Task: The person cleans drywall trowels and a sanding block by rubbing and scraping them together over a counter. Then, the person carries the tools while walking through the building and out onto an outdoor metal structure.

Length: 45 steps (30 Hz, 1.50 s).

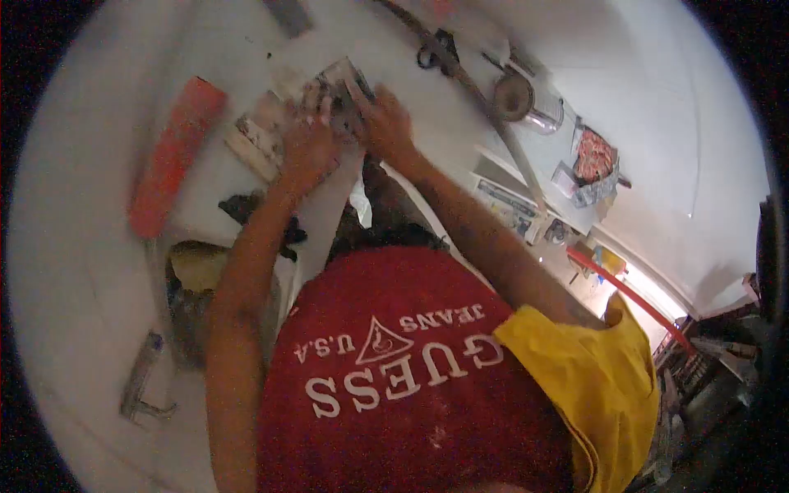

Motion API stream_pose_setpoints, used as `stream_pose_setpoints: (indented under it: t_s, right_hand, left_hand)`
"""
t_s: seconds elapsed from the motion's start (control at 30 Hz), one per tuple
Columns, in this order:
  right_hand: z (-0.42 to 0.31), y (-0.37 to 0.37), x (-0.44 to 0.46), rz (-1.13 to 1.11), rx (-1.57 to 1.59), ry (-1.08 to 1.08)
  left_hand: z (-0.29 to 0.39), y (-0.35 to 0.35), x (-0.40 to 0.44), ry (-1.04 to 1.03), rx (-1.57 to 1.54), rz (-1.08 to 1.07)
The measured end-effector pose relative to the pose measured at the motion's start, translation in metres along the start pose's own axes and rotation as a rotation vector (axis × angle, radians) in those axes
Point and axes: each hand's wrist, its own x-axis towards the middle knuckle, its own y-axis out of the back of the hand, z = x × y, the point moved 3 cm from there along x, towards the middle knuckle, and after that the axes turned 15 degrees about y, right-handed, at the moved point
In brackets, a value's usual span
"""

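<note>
Pale surface point(107, 189) spread wide beneath the things, dim and grainy, with a white wall point(657, 107) at upper right. Far left, a grey hook-ended tool point(145, 374) lying low; above it, a long red object point(177, 156), set at a slant. Next, a dark container point(189, 312) with something yellowish at its top, partly behind the left forearm point(275, 222), and a crumpled dark piece point(238, 207) beside that forearm. Then a pale, wooden-looking piece point(253, 144), just left of the left hand point(312, 148). Fingers there half spread and bent, over the lower left side of a greyish block point(345, 90); too blurred, cannot tell whether gripped. Block straight ahead of the maroon shirt point(411, 329), between the hands and reaching slightly beyond. Right hand point(386, 123) at the block's right side, fingers loosely extended, touching or very close; cannot tell whether holding. Farther right, a long curved strip point(452, 64), a round brown disc point(514, 97) and a pinkish bundle point(596, 156); lower, a red bar point(633, 287).
</note>
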Motion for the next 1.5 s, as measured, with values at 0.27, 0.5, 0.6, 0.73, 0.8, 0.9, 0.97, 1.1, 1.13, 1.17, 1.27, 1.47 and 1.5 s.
stream_pose_setpoints:
  t_s: [0.27,0.5,0.6,0.73,0.8,0.9,0.97,1.1,1.13,1.17,1.27,1.47,1.5]
  right_hand:
    - [-0.010,-0.003,-0.048,0.084,-0.047,0.042]
    - [0.002,-0.004,0.048,0.040,-0.026,0.040]
    - [-0.015,-0.004,-0.023,0.122,0.002,0.020]
    - [-0.020,0.008,-0.055,0.083,-0.021,0.070]
    - [-0.004,0.004,0.003,0.267,0.076,0.188]
    - [-0.009,-0.005,0.051,0.143,-0.012,0.028]
    - [-0.015,-0.001,0.007,0.134,0.042,0.029]
    - [-0.015,0.004,-0.044,0.120,-0.017,0.081]
    - [-0.020,0.010,-0.041,0.099,-0.051,0.076]
    - [-0.017,0.010,-0.019,0.102,-0.033,0.075]
    - [0.003,-0.006,0.064,0.106,0.038,0.056]
    - [-0.011,0.001,-0.054,0.003,-0.009,-0.026]
    - [-0.008,0.004,-0.070,0.094,0.031,0.030]
  left_hand:
    - [0.000,0.004,0.007,-0.018,0.141,-0.022]
    - [0.001,-0.009,-0.003,0.043,0.020,-0.094]
    - [-0.004,-0.006,0.006,0.049,0.073,-0.159]
    - [-0.003,0.011,0.008,0.051,-0.096,-0.130]
    - [-0.002,0.004,-0.006,-0.042,0.101,-0.048]
    - [-0.017,-0.017,-0.004,-0.212,0.434,0.180]
    - [-0.015,-0.009,-0.002,-0.160,-0.004,0.242]
    - [-0.010,-0.013,0.003,0.058,-0.052,0.072]
    - [-0.007,0.003,0.002,0.096,-0.087,-0.088]
    - [-0.004,0.006,-0.001,0.058,-0.121,-0.065]
    - [-0.004,-0.002,-0.005,-0.133,-0.194,0.208]
    - [-0.012,-0.015,0.001,-0.124,0.076,0.152]
    - [-0.010,-0.012,0.001,-0.140,0.098,0.180]
